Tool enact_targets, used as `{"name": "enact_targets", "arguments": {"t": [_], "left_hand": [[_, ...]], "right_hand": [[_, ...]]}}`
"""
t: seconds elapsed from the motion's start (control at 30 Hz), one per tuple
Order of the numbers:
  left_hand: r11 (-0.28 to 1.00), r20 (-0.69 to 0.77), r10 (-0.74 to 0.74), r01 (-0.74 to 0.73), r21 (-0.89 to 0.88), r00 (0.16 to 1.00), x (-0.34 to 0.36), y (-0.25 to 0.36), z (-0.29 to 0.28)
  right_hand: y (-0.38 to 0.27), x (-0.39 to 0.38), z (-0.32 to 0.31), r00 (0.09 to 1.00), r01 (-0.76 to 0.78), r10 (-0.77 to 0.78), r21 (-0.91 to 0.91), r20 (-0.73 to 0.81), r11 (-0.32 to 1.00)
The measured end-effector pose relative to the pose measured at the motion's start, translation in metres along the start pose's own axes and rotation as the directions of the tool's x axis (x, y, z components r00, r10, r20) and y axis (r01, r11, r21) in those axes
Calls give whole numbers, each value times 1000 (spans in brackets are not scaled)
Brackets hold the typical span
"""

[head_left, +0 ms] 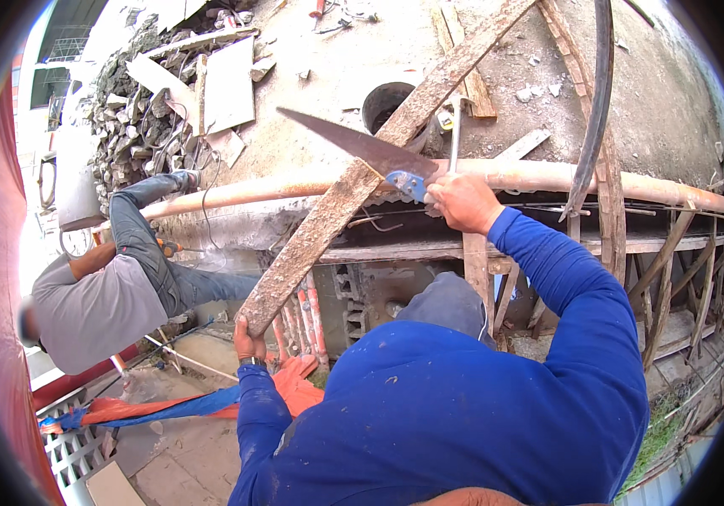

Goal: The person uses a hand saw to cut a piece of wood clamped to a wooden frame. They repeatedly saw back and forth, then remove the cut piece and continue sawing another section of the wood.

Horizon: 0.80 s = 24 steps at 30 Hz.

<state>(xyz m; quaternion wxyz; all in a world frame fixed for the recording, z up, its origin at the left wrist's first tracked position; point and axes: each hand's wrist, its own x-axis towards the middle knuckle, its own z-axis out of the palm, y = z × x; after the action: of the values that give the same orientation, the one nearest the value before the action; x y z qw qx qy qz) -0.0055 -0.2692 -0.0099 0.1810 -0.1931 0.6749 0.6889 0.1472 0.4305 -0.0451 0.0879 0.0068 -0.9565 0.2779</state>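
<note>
A hand saw (353, 143) with a blue handle is gripped in my right hand (463, 202), fingers closed round the handle. Its blade crosses a rough, mortar-crusted wooden plank (303, 240), beside a pale fresh-looking cut line. The plank slants up from lower left to upper right, over a long orange-brown pipe (531, 175). Around its lower end my left hand (249, 341) is closed; some fingers are hidden beneath the wood. Just beyond my right hand stands a grey metal bar-like tool (456, 131). A dark bucket (387, 99) is partly hidden behind plank and blade.
At left, a co-worker in a grey shirt (105, 316) leans, legs reaching toward the ledge. A rubble heap (130, 126) and boards (231, 84) lie far left. A dark curved strip (596, 110) hangs at right, above timber props (666, 253). Orange-and-blue cloth (193, 405) lies below.
</note>
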Motion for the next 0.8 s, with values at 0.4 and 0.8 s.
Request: {"name": "enact_targets", "arguments": {"t": [0.4, 0.8], "left_hand": [[1000, -28, 5, -6, -24, 1000, 0, 4, 6], [1000, -1, -7, 7, 3, 1000, 9, 6, 5]], "right_hand": [[-9, 16, -19, 992, -102, 101, -11, -72, 995], [-11, 12, 4, 992, -115, 113, -46, -58, 992]]}}
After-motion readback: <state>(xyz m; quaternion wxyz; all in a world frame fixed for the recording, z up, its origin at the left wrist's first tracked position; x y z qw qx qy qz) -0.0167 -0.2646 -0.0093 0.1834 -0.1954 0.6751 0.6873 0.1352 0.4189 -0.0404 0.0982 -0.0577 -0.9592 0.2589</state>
